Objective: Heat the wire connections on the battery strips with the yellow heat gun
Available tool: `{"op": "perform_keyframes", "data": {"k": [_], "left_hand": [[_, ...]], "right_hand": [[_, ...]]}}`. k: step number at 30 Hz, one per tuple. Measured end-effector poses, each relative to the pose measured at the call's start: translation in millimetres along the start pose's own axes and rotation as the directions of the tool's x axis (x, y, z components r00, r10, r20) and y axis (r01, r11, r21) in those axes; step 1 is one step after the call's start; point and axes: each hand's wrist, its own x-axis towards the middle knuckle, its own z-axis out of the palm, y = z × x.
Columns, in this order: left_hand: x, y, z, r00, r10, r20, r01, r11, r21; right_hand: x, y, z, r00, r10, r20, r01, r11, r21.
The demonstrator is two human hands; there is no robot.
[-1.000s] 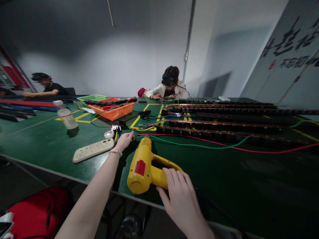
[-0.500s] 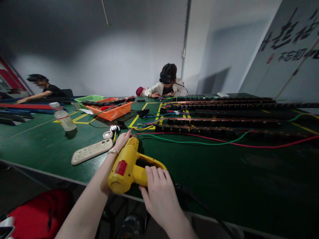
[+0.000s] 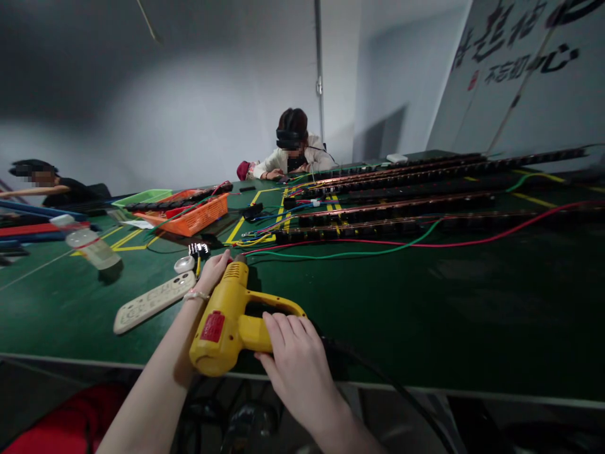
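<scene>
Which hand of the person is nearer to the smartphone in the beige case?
Left. The left hand is just right of the smartphone's camera end; the right hand is farther to the right, gripping the handle of the yellow heat gun.

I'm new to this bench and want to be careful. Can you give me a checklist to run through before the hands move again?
1. Right hand on the heat gun's handle: ok, fingers curled over it.
2. Left hand well away from the nozzle: not ok, its fingertips look close beside it.
3. Left hand's grip on a wire: cannot tell, the fingertips are too small to read.
4. Heat gun switched off: cannot tell, no switch setting shows.
5. Phone out of the nozzle's line: ok, it lies left of the left wrist.
6. Bottle capped: ok.
</scene>
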Motion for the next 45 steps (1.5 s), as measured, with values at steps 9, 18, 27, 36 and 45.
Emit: {"op": "perform_keyframes", "data": {"k": [9,18,27,36,45], "left_hand": [[9.7,-13.0,1.5,0.997,0.060,0.052,-0.064,0.995,0.079],[6.7,-9.4,0.3,0.995,0.079,0.059,-0.087,0.985,0.149],[6.6,-9.9,-0.8,0.990,0.108,0.090,-0.122,0.977,0.174],[3.6,-3.4,-0.9,0.993,0.094,0.072,-0.106,0.978,0.180],[4.1,-3.1,0.2,0.997,0.049,0.056,-0.056,0.990,0.131]], "right_hand": [[-15.4,27.8,-22.7,0.999,0.027,-0.027,-0.027,1.000,-0.007],[-30.9,58.0,-48.4,0.994,0.074,-0.085,-0.077,0.997,-0.032],[-52.6,89.1,-71.0,0.995,-0.007,-0.098,-0.013,0.980,-0.198],[-63.8,92.9,-67.4,0.968,-0.035,-0.250,-0.061,0.930,-0.364],[-55.9,77.0,-53.5,0.974,-0.017,-0.224,-0.064,0.934,-0.350]]}}
